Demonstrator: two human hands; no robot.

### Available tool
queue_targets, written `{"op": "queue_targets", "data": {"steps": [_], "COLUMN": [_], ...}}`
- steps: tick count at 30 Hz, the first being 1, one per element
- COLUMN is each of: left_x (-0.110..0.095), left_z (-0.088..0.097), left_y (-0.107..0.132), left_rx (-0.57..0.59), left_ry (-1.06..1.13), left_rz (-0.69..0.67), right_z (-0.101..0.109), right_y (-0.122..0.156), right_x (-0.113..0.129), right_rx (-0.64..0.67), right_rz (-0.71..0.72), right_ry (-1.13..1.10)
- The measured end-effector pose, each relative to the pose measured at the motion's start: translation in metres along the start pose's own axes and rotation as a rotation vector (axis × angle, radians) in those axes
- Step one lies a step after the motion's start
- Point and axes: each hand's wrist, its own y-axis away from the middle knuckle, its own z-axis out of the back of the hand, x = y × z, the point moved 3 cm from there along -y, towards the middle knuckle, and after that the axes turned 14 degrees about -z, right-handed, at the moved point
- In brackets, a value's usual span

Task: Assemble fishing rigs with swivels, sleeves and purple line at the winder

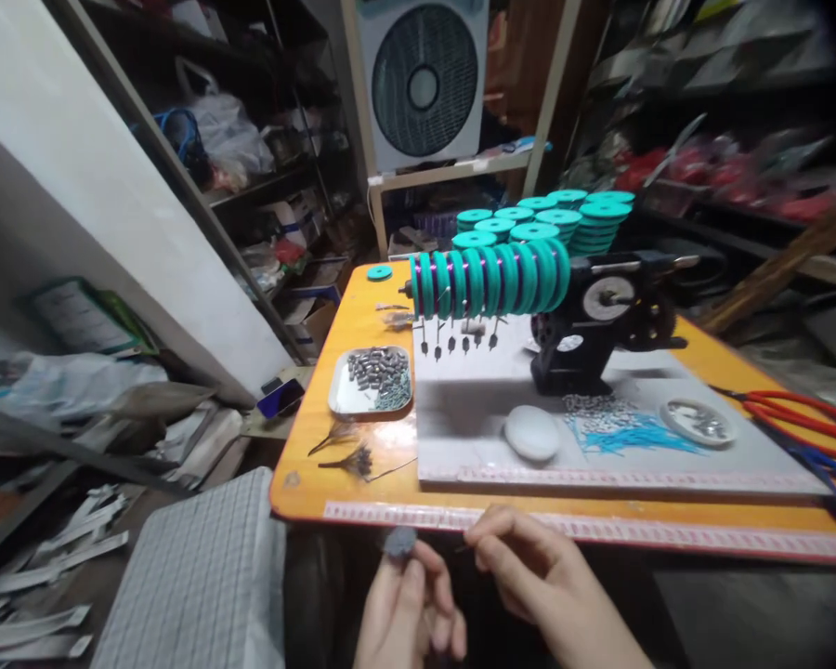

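Note:
Just off the table's near edge, my left hand (412,599) grips a small, round, dark grey lump (399,542) between thumb and index finger; its exact kind is unclear. My right hand (529,567) is close beside it on the right, thumb and forefinger pinched on something thin, too small to name. Beyond them, a black winding machine (578,344) carries a row of teal spools (491,279) wound with purple line. Small dark weights (452,344) dangle from these spools. Two dark bundles of fine stems, one a front bundle (352,462), lie on the table's left side.
A white tray (345,401) of metal cylinders and teal bits stands left on the orange table (299,446). A white round lid (531,433), blue strips (641,437), a small dish (700,423) and red-handled scissors (801,413) lie rightward. Stacked teal spools (536,232) stand behind.

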Motion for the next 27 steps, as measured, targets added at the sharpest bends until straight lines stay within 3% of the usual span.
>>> {"op": "queue_targets", "data": {"steps": [6, 10, 13, 16, 21, 24, 27], "left_x": [0.011, 0.022, 0.020, 0.014, 0.012, 0.018, 0.023], "left_z": [-0.019, -0.025, -0.025, -0.025, -0.021, -0.014, -0.009], "left_y": [-0.011, -0.011, -0.006, -0.002, 0.001, 0.002, 0.003], "left_rx": [0.091, 0.215, 0.244, 0.245, 0.303, 0.335, 0.346], "left_ry": [0.053, 0.155, 0.222, 0.294, 0.345, 0.289, 0.262], "left_rz": [-0.094, 0.030, 0.105, 0.170, 0.188, 0.164, 0.178], "right_z": [0.005, 0.011, 0.015, 0.016, 0.011, 0.012, 0.011], "right_y": [-0.002, 0.000, 0.001, 0.004, 0.008, 0.007, 0.009], "right_x": [0.024, 0.030, 0.029, 0.028, 0.032, 0.034, 0.034], "right_rx": [-0.029, -0.176, -0.247, -0.283, -0.223, -0.262, -0.197], "right_rz": [0.171, 0.422, 0.549, 0.591, 0.685, 0.670, 0.652], "right_ry": [0.080, 0.346, 0.487, 0.533, 0.616, 0.657, 0.632]}}
